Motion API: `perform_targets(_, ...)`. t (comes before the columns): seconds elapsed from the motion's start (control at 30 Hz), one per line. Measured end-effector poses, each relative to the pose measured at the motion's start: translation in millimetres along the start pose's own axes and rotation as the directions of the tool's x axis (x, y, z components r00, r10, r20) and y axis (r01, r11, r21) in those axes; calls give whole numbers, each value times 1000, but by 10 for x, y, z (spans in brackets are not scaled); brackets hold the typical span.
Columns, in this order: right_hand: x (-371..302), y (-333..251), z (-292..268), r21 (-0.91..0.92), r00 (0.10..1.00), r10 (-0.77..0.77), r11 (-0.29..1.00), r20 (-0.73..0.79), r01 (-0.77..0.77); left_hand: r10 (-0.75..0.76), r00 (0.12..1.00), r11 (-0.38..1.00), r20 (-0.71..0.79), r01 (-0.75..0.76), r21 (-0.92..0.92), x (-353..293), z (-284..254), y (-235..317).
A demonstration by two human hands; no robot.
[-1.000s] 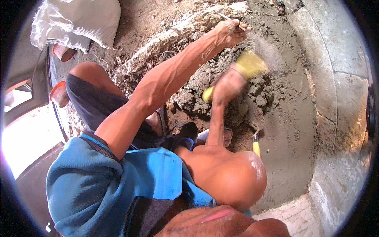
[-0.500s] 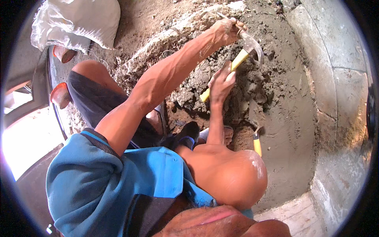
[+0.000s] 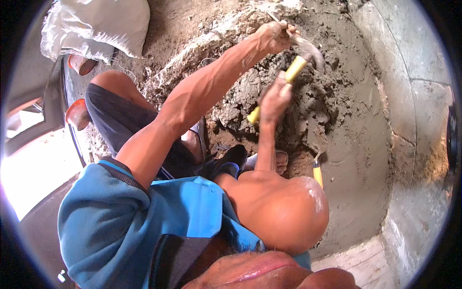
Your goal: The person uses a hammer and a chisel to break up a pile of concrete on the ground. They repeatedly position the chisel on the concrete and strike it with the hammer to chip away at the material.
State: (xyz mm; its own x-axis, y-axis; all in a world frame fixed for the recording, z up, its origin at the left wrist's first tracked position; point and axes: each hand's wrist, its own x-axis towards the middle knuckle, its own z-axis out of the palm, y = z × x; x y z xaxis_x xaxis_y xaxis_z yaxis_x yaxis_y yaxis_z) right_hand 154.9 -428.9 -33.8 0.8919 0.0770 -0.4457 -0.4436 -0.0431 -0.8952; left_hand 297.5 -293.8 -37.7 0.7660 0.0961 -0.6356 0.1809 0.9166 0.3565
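Note:
My left hand [image 3: 275, 37] is stretched out at the top, its fingers closed around a thin metal chisel [image 3: 273, 17] whose end sticks out beyond them. In my right hand [image 3: 275, 100] is a claw hammer [image 3: 295, 69] with a yellow handle, gripped partway along. The hammer's head is right beside my left fingers and slightly blurred; whether it touches the chisel I cannot tell. Beneath both hands lies a heap of wet grey mortar [image 3: 243, 98]. A trowel [image 3: 317, 174] with a yellow handle rests nearer to me, its blade smeared with mortar.
A broken, whitish masonry edge [image 3: 192, 53] curves along the far left. Smoothed mortar [image 3: 356, 164] spreads on the right, up to a grey wall [image 3: 428, 106]. At left are a white sack [image 3: 103, 26] and two reddish round-ended objects [image 3: 78, 114]. My bent legs are close to the heap.
My right hand and the hammer have shifted slightly up and right, with motion blur. My left hand keeps its hold on the chisel. The whole view has moved a little.

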Motion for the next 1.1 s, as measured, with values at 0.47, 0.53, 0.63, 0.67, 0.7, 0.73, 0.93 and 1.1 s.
perform_targets(0.47, -311, -1235, -1173, 402, 715, -191, 717, -672, 569, 80, 987, 905, 140, -131, 405, -471, 159, -303)
perform_targets(0.53, -325, -1164, -1163, 458, 797, -160, 745, -583, 485, 94, 983, 869, 156, -158, 469, -404, 223, -399)
perform_targets(0.63, -343, -1030, -1145, 563, 888, -158, 722, -431, 402, 108, 989, 905, 101, -140, 402, -333, 178, -447)
perform_targets(0.67, -369, -1024, -1114, 560, 891, -148, 730, -430, 392, 140, 986, 898, 86, -163, 409, -309, 149, -455)
perform_targets(0.7, -379, -1021, -1081, 579, 900, -142, 722, -412, 379, 213, 974, 903, 70, -224, 366, -223, 55, -464)
perform_targets(0.73, -408, -1024, -1064, 596, 907, -135, 714, -398, 367, 264, 964, 905, 0, -248, 345, -188, 26, -480)
perform_targets(0.93, -391, -1025, -1109, 612, 916, -93, 717, -390, 334, -73, 982, 617, 172, -91, 782, -323, 54, -533)
perform_targets(1.1, -375, -1007, -1139, 642, 934, -88, 703, -347, 305, -213, 920, 710, 331, -87, 699, -509, 160, -775)
